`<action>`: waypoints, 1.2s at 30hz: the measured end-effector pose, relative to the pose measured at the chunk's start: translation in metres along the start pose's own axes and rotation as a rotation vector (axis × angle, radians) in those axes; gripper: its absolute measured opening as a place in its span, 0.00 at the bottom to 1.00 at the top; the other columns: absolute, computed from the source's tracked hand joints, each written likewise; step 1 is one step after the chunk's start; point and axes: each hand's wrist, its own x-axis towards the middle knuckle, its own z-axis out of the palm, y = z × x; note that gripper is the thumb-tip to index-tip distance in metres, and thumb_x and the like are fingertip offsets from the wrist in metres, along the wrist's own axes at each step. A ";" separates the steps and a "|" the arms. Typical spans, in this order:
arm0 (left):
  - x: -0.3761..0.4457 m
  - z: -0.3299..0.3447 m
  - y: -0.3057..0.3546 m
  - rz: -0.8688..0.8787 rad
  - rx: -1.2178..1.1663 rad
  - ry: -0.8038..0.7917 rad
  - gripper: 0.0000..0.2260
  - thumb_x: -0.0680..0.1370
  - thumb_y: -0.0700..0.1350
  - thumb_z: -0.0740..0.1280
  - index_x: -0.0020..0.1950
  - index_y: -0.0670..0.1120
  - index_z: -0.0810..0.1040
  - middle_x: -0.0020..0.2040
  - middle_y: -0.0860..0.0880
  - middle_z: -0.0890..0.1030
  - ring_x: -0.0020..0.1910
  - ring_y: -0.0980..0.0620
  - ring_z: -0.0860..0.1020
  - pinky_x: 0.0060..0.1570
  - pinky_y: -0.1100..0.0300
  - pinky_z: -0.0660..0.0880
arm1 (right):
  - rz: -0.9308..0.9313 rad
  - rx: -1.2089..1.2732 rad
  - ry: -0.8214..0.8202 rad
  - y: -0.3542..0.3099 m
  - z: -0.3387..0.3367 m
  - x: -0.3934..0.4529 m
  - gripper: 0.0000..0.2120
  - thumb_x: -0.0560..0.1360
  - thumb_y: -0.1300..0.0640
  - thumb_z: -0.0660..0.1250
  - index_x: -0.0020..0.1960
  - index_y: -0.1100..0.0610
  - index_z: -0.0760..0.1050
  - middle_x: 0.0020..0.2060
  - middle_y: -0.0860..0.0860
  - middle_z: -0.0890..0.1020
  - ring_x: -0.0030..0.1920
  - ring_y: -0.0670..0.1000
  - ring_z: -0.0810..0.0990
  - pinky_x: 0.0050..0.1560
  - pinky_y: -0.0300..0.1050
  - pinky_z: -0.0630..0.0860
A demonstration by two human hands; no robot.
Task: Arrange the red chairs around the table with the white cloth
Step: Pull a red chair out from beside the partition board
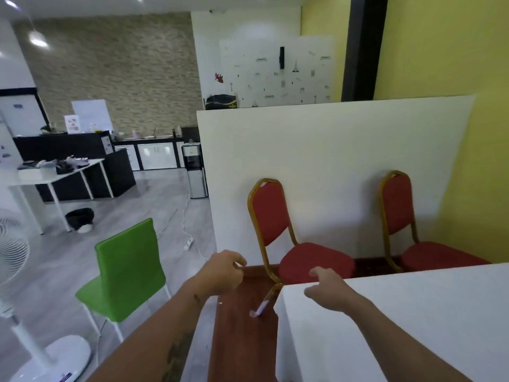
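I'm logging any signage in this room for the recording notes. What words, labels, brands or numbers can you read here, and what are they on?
No text is legible.
Papers on the black counter: print too small to read.
White wall panel: small drawings only, no words readable.
Black bag atop the partition: yellowish marking, blurred.
Fan base: dark label, unreadable.
Red chairs and white cloth: no lettering.

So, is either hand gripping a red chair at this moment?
No, the left hand and right hand both hang open in the air short of the nearer red chair, touching nothing.
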 end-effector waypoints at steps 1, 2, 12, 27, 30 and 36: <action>0.019 -0.005 -0.008 -0.002 -0.001 0.001 0.18 0.77 0.40 0.63 0.65 0.48 0.81 0.60 0.46 0.83 0.55 0.49 0.82 0.53 0.61 0.78 | -0.008 0.004 -0.001 -0.011 0.004 0.017 0.30 0.78 0.57 0.67 0.78 0.58 0.65 0.75 0.58 0.69 0.68 0.58 0.75 0.62 0.51 0.79; 0.039 -0.010 -0.016 -0.003 0.000 0.007 0.19 0.77 0.40 0.63 0.66 0.48 0.80 0.60 0.46 0.83 0.55 0.48 0.82 0.54 0.60 0.79 | -0.009 0.007 -0.006 -0.023 0.007 0.034 0.30 0.78 0.57 0.67 0.78 0.59 0.65 0.75 0.58 0.69 0.68 0.57 0.74 0.61 0.50 0.79; 0.234 -0.073 -0.087 0.104 0.004 -0.021 0.26 0.79 0.44 0.63 0.78 0.49 0.66 0.75 0.45 0.71 0.68 0.46 0.74 0.66 0.55 0.73 | 0.030 0.071 0.003 -0.135 0.033 0.207 0.31 0.80 0.60 0.64 0.81 0.56 0.61 0.76 0.56 0.67 0.54 0.47 0.79 0.41 0.36 0.78; 0.529 -0.096 -0.088 0.215 0.111 -0.096 0.28 0.80 0.47 0.63 0.80 0.48 0.63 0.77 0.45 0.68 0.74 0.46 0.68 0.71 0.51 0.69 | 0.158 0.112 -0.011 -0.149 0.010 0.485 0.34 0.76 0.56 0.64 0.81 0.57 0.60 0.69 0.54 0.73 0.64 0.52 0.76 0.59 0.47 0.76; 0.583 -0.103 -0.075 0.223 0.111 -0.104 0.28 0.80 0.49 0.64 0.80 0.46 0.63 0.76 0.43 0.69 0.74 0.45 0.69 0.71 0.51 0.68 | 0.174 0.122 -0.024 -0.149 0.010 0.541 0.36 0.76 0.54 0.65 0.81 0.58 0.58 0.74 0.56 0.69 0.72 0.57 0.70 0.69 0.52 0.72; 0.686 -0.102 -0.052 0.235 0.093 -0.178 0.28 0.81 0.49 0.64 0.80 0.45 0.63 0.76 0.42 0.70 0.73 0.42 0.71 0.70 0.50 0.70 | 0.229 0.102 -0.059 -0.150 0.019 0.622 0.40 0.74 0.50 0.63 0.82 0.55 0.55 0.75 0.58 0.67 0.71 0.61 0.71 0.69 0.59 0.73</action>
